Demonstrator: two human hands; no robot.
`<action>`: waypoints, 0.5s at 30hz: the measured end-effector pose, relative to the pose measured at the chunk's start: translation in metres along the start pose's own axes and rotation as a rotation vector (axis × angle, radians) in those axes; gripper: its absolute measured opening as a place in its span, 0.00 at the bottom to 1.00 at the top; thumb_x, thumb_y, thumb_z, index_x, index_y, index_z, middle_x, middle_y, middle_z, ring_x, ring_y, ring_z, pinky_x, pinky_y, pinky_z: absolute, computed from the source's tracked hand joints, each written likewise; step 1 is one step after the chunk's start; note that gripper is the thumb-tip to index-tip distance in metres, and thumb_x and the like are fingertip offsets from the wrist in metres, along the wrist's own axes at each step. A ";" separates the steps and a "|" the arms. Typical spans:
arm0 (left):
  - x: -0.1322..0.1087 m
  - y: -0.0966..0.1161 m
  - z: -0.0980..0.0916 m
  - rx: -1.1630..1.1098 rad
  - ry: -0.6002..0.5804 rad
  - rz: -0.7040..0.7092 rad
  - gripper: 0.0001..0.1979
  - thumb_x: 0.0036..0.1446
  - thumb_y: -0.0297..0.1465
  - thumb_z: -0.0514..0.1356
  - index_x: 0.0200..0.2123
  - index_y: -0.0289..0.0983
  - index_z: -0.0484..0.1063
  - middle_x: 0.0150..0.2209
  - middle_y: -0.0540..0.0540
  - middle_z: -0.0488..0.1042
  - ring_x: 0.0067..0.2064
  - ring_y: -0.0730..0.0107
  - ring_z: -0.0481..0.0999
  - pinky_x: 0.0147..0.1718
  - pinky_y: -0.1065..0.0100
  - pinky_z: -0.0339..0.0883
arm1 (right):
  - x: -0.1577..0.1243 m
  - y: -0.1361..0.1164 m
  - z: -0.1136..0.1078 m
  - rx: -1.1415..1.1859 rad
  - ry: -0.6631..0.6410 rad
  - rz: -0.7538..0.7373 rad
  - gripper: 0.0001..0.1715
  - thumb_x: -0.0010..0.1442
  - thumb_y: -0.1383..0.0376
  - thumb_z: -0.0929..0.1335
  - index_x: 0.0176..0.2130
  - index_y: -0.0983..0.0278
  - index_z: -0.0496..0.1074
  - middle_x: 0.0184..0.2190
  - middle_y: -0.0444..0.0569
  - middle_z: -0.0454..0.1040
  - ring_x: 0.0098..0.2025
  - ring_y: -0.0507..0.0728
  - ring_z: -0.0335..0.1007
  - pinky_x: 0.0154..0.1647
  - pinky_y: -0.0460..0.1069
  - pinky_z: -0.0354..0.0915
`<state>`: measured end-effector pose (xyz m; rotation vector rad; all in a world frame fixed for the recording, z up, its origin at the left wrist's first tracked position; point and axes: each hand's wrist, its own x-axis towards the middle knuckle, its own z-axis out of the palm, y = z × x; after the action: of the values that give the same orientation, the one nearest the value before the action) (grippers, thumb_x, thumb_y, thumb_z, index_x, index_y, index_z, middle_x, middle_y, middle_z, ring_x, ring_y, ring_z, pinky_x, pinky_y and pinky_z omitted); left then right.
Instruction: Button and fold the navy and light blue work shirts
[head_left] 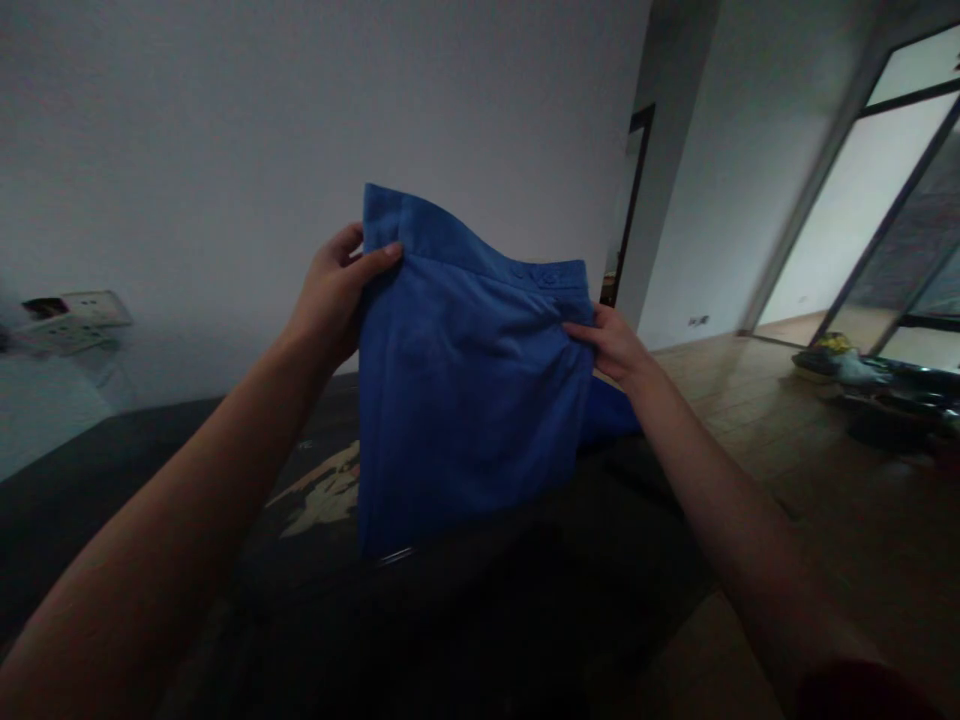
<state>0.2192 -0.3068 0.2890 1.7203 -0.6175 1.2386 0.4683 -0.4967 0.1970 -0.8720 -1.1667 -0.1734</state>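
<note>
A blue garment (472, 390) with a wide waistband hangs spread between my two hands, in the middle of the view. My left hand (341, 285) pinches its upper left edge, thumb on the front of the cloth and fingers behind it. My right hand (611, 342) grips the right side just below the waistband, which shows small button-like shapes near that end. Below and behind the garment lies a dark surface (285, 590) with a pale printed pattern. Another piece of blue cloth (611, 412) rests on it, partly hidden by the garment.
A pale wall (225, 150) stands behind the dark surface. At the far left is a small white object (94, 308) against the wall. To the right are a tiled floor (720, 400), a glass door frame (885, 190) and a cluster of dark items (900, 395) on the floor.
</note>
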 end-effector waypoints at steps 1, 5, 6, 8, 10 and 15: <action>-0.001 0.002 0.012 -0.017 -0.031 0.023 0.07 0.54 0.24 0.62 0.38 0.35 0.71 0.29 0.50 0.77 0.36 0.67 0.78 0.43 0.62 0.74 | -0.006 -0.005 -0.010 -0.010 0.030 -0.011 0.28 0.36 0.59 0.79 0.39 0.61 0.74 0.40 0.47 0.80 0.46 0.61 0.74 0.53 0.58 0.66; 0.000 0.005 0.060 -0.096 -0.133 0.059 0.08 0.56 0.22 0.60 0.40 0.33 0.70 0.30 0.53 0.75 0.39 0.66 0.79 0.41 0.64 0.74 | -0.023 -0.030 -0.057 -0.080 0.135 -0.051 0.25 0.38 0.61 0.79 0.39 0.59 0.74 0.40 0.46 0.79 0.47 0.61 0.75 0.55 0.60 0.66; 0.002 0.004 0.072 -0.104 -0.141 0.045 0.08 0.56 0.22 0.59 0.41 0.33 0.69 0.31 0.54 0.75 0.42 0.63 0.79 0.41 0.63 0.74 | -0.026 -0.037 -0.069 -0.111 0.157 -0.062 0.24 0.39 0.62 0.79 0.38 0.58 0.75 0.40 0.45 0.79 0.47 0.62 0.74 0.55 0.61 0.66; 0.007 -0.003 0.094 -0.111 -0.134 -0.003 0.08 0.58 0.26 0.59 0.42 0.37 0.69 0.34 0.55 0.75 0.47 0.59 0.78 0.42 0.61 0.74 | -0.031 -0.053 -0.092 -0.181 0.195 -0.089 0.21 0.41 0.62 0.78 0.38 0.55 0.75 0.41 0.44 0.79 0.48 0.63 0.74 0.55 0.62 0.67; 0.014 -0.015 0.114 -0.141 -0.123 -0.045 0.10 0.58 0.31 0.60 0.44 0.40 0.69 0.39 0.56 0.75 0.49 0.56 0.76 0.40 0.60 0.74 | -0.035 -0.067 -0.114 -0.266 0.213 -0.107 0.18 0.44 0.62 0.77 0.38 0.51 0.75 0.44 0.42 0.78 0.51 0.64 0.72 0.55 0.62 0.67; 0.029 -0.052 0.151 -0.356 -0.167 -0.116 0.19 0.53 0.38 0.65 0.47 0.42 0.66 0.45 0.53 0.75 0.48 0.56 0.77 0.38 0.65 0.75 | -0.033 -0.089 -0.176 -0.457 0.226 -0.116 0.17 0.51 0.63 0.74 0.41 0.47 0.75 0.46 0.40 0.77 0.51 0.63 0.72 0.54 0.59 0.68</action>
<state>0.3424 -0.4119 0.2820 1.5427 -0.7749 0.8506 0.5346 -0.6850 0.1938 -1.1499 -0.9780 -0.6360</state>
